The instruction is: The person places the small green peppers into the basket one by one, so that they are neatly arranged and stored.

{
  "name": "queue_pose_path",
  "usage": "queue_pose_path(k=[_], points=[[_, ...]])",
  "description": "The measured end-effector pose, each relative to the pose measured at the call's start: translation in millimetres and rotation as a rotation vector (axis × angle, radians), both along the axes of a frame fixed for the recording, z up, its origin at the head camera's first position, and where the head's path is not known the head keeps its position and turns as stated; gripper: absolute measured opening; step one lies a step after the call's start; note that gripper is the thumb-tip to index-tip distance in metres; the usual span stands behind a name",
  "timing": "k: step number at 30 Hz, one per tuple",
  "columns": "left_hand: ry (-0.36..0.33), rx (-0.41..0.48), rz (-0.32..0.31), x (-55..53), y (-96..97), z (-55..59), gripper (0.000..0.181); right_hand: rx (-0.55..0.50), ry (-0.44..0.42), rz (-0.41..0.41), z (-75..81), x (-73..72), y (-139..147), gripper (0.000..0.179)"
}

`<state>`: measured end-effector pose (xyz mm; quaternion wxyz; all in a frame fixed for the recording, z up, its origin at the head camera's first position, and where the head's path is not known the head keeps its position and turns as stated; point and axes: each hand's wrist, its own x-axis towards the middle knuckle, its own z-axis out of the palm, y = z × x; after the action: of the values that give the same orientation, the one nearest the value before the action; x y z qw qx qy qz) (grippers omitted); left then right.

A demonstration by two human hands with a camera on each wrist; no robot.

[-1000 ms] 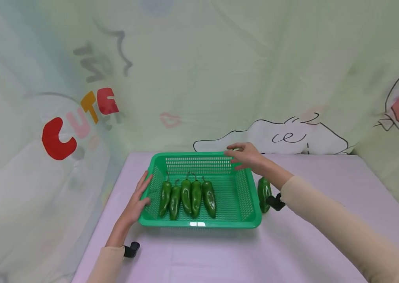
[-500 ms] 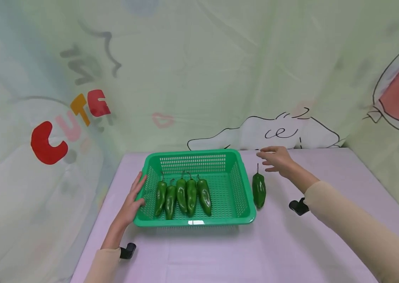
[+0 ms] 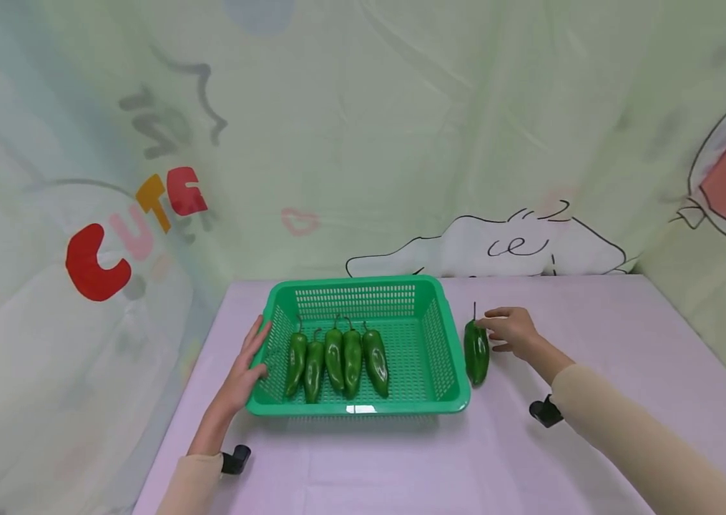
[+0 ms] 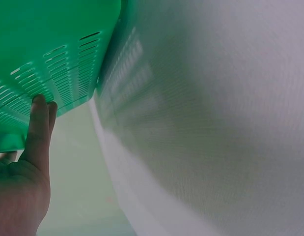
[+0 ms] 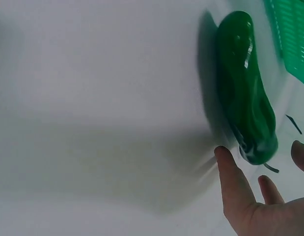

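Observation:
My left hand (image 3: pixel 240 379) rests against the left side of the green plastic basket (image 3: pixel 414 408). In the left wrist view its straight fingers (image 4: pixel 39 128) lie on the slotted outer wall. Several green chili peppers (image 3: pixel 352 365) lie side by side in the basket's left and middle part, stems to the back. Another green chili pepper (image 3: pixel 476 357) lies on the table just outside the right wall. Beside its stem end is my right hand (image 3: pixel 512 331), and the right wrist view shows the thumb and fingers (image 5: pixel 235 182) spread apart around that end, holding nothing.
A pale lilac cloth (image 3: pixel 369 472) covers the table. Behind it and to the sides hang light green curtains (image 3: pixel 401 143) with printed drawings and letters. Black wrist cameras (image 3: pixel 546 411) sit under both sleeves.
My right hand has moved right from above the basket's back right corner, then down to the loose pepper, which is now uncovered. The left hand stays at the basket's left side.

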<state>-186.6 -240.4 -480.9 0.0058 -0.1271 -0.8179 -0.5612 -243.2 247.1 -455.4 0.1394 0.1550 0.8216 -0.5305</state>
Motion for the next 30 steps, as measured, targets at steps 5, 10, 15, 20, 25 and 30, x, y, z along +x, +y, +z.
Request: queue_pose_path(k=[5,10,15,20,25,30], points=[[0.001,0.001,-0.005,1.3,1.3,2.6,0.084,0.029,0.022,-0.004,-6.1,3.8,-1.9,0.057],[-0.018,0.011,-0.009,8.8,7.1,22.0,0.081,0.046,0.032,-0.019,-8.6,3.6,-5.3,0.058],[-0.04,-0.007,-0.01,14.2,10.3,32.7,0.079,0.071,0.043,-0.021,-12.5,2.6,-7.4,0.059],[-0.031,-0.011,-0.016,15.1,11.9,34.5,0.079,0.094,0.061,-0.024,-12.3,3.2,-8.9,0.058],[-0.042,-0.003,-0.013,14.4,11.7,33.9,0.079,0.114,0.066,-0.009,-6.4,3.6,-9.8,0.054],[-0.046,-0.006,-0.006,14.3,10.4,33.1,0.081,0.12,0.09,0.022,6.6,0.9,-9.0,0.052]])
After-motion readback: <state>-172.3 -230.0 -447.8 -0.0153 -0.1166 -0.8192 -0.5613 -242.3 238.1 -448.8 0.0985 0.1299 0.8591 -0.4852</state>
